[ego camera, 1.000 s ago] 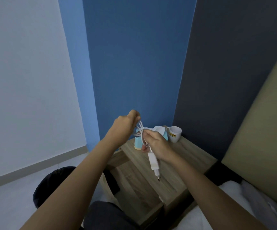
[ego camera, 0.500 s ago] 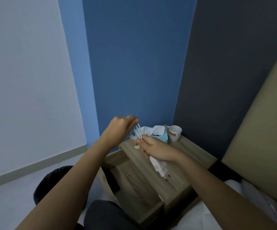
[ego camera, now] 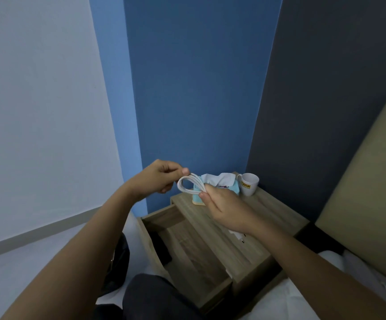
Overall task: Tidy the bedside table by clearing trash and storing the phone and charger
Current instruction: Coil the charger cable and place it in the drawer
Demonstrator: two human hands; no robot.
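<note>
Coiling step in hand, judging by the loops: white charger cable (ego camera: 190,184) bunched into a few loops, held in the air just above the left front corner of the tabletop (ego camera: 272,211). Right hand (ego camera: 225,207) closed around the gathered end of the loops, thumb and fingertips pinching the strands; charger plug (ego camera: 237,235) hanging below the palm, mostly hidden, only a white sliver showing. Left hand (ego camera: 158,179) closed in a fist, fingertips pinching the far bend of the loops. Long axis of the loops running roughly level from left hand to right hand, across the front of the tissue box (ego camera: 219,189), which stands on the tabletop just behind them, with a white mug (ego camera: 248,184) to the box's right near the back corner. Drawer (ego camera: 185,241) pulled open below and forward of the tabletop, directly under the forearms; dark thing inside at its left side, possibly the phone, cannot tell. Key relation: open drawer lies straight down and slightly toward the body from the right hand, which carries the bulk of the bundle and is the nearer one. Probable next: finish the coil, then lower it with the right hand into the drawer. Risk: loops springing open once the left hand lets go.
</note>
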